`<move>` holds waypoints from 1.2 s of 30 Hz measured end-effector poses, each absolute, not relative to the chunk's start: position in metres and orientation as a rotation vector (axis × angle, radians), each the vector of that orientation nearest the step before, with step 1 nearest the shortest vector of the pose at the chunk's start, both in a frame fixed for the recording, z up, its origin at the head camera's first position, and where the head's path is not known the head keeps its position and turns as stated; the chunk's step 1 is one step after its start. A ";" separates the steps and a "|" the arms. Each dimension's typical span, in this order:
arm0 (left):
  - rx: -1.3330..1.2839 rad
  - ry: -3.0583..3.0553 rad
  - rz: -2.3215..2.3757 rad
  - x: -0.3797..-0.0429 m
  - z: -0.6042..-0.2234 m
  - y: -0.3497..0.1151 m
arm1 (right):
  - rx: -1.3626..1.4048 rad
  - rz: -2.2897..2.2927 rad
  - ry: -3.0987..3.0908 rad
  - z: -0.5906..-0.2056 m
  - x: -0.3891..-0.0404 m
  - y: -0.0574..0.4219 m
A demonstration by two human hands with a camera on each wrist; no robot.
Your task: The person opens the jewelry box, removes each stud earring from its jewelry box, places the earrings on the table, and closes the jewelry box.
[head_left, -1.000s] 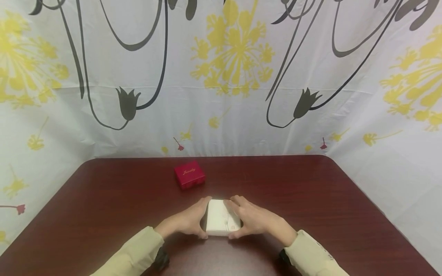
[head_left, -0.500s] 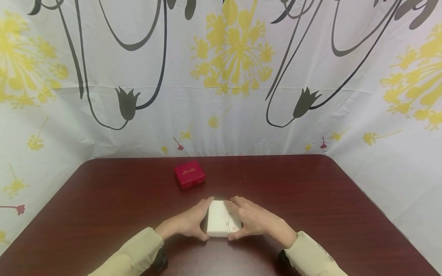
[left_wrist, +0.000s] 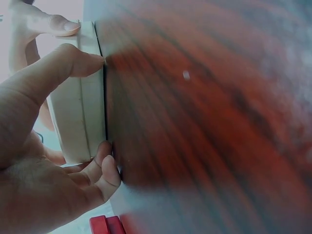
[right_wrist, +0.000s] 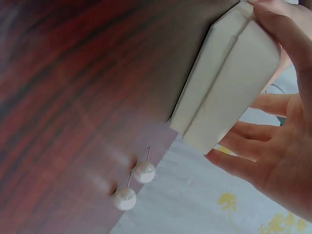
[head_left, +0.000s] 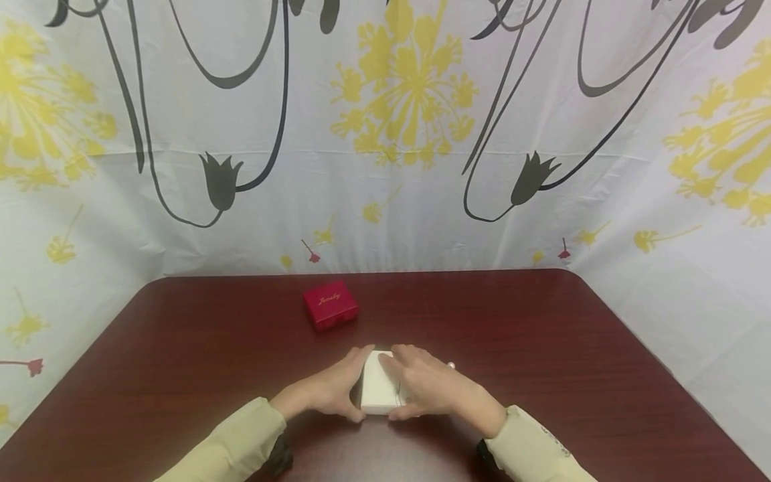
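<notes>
Left hand [head_left: 330, 387] and right hand [head_left: 430, 385] grip a white rectangular cardboard box [head_left: 378, 385] between them.
It lies on the dark red-brown wooden tabletop [head_left: 512, 321], midway between the side edges, both thumbs at its near side. A square red box with gold lettering [head_left: 330, 306] lies near the far edge; two white pearl-like balls on thin pins [right_wrist: 144, 172] lie toward the right edge.

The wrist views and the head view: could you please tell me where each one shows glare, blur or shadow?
Head view: a pale sheen on the table, nearer the camera than the white box; left wrist view: the table blurred toward the right, the upper-left corner washed out; right wrist view: dark shadow beside the white box, pale smears, perhaps reflections, beside the two pearls.
</notes>
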State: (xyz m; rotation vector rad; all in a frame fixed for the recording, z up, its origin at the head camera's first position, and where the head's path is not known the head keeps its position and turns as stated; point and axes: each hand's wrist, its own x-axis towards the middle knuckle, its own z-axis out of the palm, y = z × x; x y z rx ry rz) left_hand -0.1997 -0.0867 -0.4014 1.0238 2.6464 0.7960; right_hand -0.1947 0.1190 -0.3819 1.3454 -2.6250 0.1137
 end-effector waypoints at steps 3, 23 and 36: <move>1.035 2.652 0.796 -0.199 -0.401 -0.087 | 1.353 0.115 -2.607 -0.382 -0.194 0.115; 1.054 2.643 0.820 -0.200 -0.404 -0.087 | 1.354 0.062 -2.605 -0.382 -0.195 0.109; 1.040 2.648 0.806 -0.200 -0.402 -0.086 | 1.318 0.076 -2.701 -0.378 -0.195 0.110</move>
